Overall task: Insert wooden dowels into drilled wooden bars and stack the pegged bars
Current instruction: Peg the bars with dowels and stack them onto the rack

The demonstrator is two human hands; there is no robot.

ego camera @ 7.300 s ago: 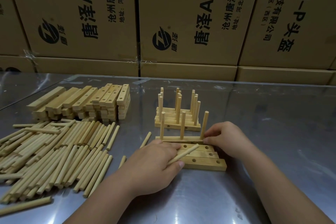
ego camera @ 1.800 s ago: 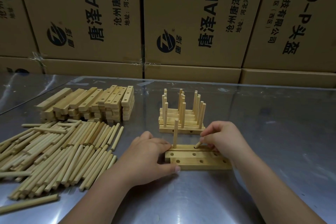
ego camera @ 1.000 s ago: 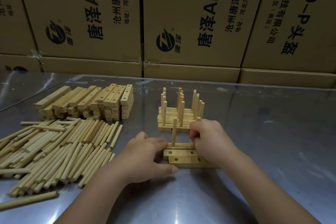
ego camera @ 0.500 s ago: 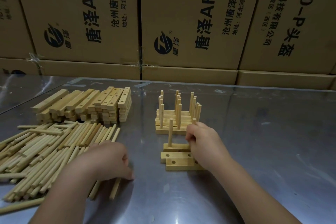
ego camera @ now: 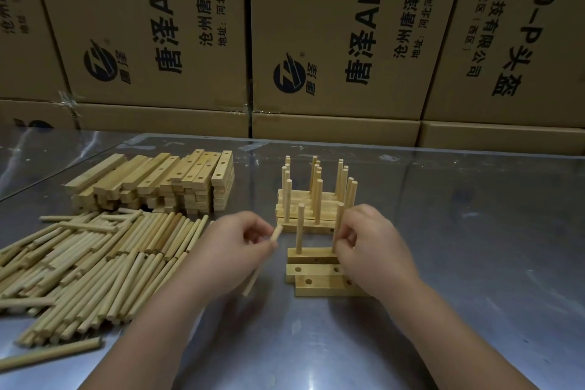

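Snugly, left fingers (ego camera: pixel 253 226) around loose dowel (ego camera: pixel 277 233), right fingers (ego camera: pixel 354 228) around upright dowel (ego camera: pixel 338 218).

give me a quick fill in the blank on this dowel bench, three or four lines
The left hand pinches a loose ____.
The bar that the right hand works on carries ____ upright dowels.
The loose dowel pile lies on the ____ side of the table.
Missing words: dowel; two; left.
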